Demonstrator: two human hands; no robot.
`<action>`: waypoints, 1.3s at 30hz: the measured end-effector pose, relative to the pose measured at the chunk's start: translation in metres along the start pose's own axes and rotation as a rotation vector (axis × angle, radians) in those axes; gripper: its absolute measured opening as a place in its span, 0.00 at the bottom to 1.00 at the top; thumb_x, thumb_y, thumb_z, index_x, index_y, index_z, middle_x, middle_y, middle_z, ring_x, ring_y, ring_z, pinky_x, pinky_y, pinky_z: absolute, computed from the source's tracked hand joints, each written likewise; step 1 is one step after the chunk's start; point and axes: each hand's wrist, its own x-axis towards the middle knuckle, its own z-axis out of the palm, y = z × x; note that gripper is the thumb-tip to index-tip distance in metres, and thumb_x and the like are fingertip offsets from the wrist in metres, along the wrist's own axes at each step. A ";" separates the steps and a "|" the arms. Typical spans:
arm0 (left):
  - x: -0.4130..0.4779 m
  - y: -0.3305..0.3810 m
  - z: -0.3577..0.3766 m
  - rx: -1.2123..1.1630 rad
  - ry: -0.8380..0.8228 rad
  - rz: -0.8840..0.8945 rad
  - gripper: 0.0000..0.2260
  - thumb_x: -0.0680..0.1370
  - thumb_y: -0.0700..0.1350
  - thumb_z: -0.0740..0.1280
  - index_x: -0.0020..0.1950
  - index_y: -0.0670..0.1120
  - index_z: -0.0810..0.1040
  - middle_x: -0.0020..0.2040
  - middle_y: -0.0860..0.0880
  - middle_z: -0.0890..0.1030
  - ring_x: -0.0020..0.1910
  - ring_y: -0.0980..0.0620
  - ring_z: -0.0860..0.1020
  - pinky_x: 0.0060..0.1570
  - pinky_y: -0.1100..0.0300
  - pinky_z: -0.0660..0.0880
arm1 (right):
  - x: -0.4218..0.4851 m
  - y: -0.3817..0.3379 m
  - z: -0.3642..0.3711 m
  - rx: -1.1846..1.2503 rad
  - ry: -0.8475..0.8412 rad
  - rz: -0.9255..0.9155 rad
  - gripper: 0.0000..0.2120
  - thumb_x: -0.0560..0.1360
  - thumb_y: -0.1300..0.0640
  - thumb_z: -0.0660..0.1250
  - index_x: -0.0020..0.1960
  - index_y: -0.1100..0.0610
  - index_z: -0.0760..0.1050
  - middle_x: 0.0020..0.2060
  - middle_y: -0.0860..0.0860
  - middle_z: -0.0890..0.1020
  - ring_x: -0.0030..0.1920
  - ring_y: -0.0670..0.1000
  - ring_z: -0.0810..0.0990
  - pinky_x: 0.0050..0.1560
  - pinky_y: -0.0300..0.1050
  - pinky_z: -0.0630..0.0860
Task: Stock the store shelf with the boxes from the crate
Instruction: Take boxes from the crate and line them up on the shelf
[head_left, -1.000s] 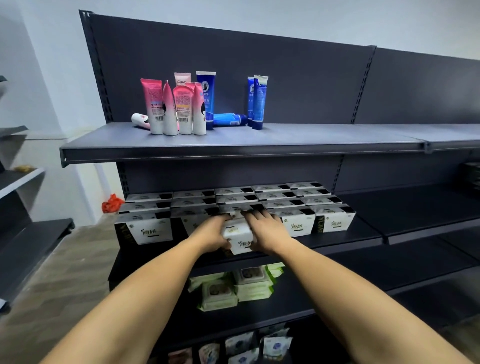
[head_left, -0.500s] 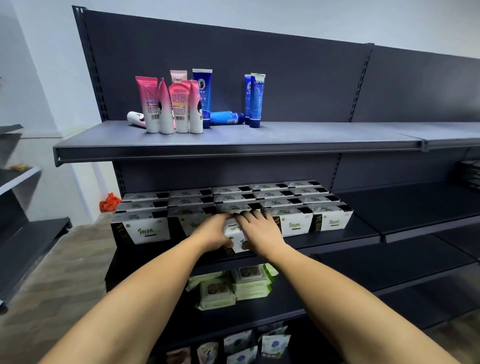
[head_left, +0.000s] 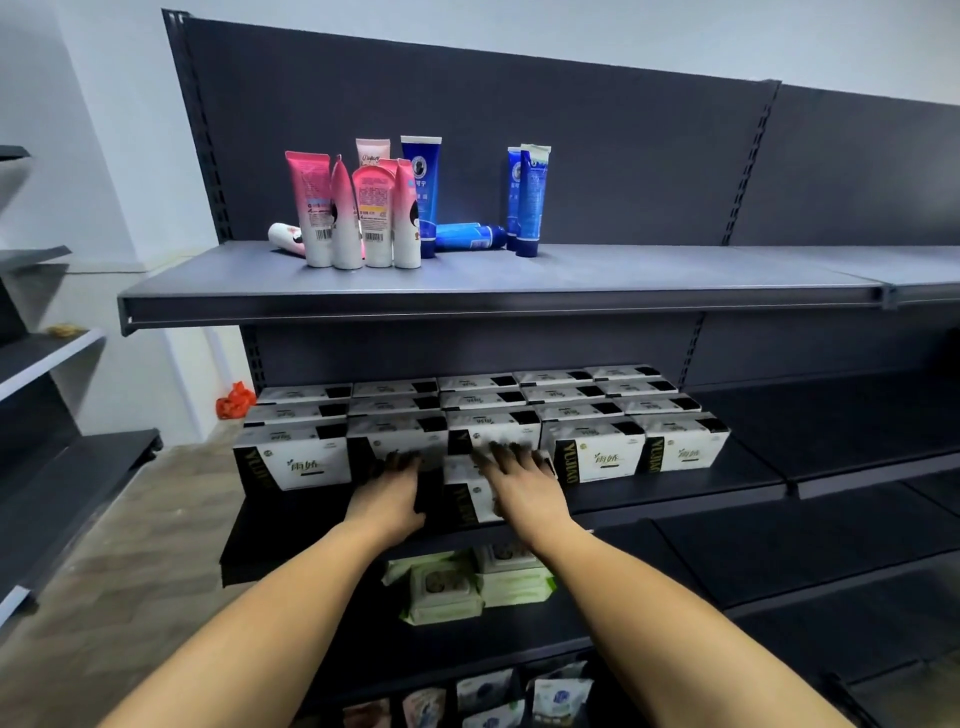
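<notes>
The box (head_left: 467, 493) in hand sits on the middle shelf (head_left: 701, 486), at its front edge, just ahead of the third column of matching boxes (head_left: 595, 415). It stands face forward like its neighbours, so the printed label can be read from the aisle. Both hands bracket it rather than lift it. The left hand (head_left: 392, 491) lies along its left side with fingers stretched forward. The right hand (head_left: 524, 486) rests over its top and right edge with fingers spread flat. Neither seems to curl round it, though the fingertips are blurred. That flat, open contact suits sliding and squaring a light carton, and I judge the step to be nudging it into line with the row. The stock behind is packed in tight columns, touching side to side, which leaves only the front strip free. Above, the upper shelf (head_left: 571, 291) carries pink and blue tubes (head_left: 363, 213), mostly upright, with two lying down. Below, green-and-white wipe packs (head_left: 441, 592) lie on the next shelf, and pouches (head_left: 488, 696) hang lower down. The crate is not in view.
</notes>
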 end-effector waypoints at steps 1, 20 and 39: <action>0.001 0.000 0.000 0.008 -0.001 -0.002 0.38 0.75 0.49 0.70 0.80 0.50 0.53 0.79 0.43 0.56 0.74 0.40 0.65 0.66 0.49 0.71 | 0.001 -0.001 0.005 0.006 0.010 -0.002 0.39 0.56 0.59 0.81 0.66 0.49 0.76 0.59 0.55 0.81 0.56 0.62 0.81 0.53 0.59 0.80; 0.039 0.003 0.016 0.064 0.032 0.031 0.33 0.80 0.51 0.63 0.80 0.49 0.50 0.79 0.46 0.54 0.78 0.45 0.53 0.73 0.50 0.58 | 0.049 0.025 0.032 0.081 0.009 -0.098 0.37 0.76 0.66 0.64 0.79 0.48 0.53 0.78 0.53 0.57 0.77 0.60 0.57 0.76 0.57 0.51; 0.029 0.012 0.008 0.084 0.139 0.072 0.31 0.79 0.52 0.62 0.79 0.49 0.53 0.76 0.47 0.57 0.74 0.44 0.58 0.70 0.48 0.61 | 0.042 0.021 0.040 0.009 0.034 0.077 0.50 0.60 0.50 0.82 0.77 0.53 0.63 0.75 0.54 0.66 0.73 0.59 0.67 0.71 0.58 0.59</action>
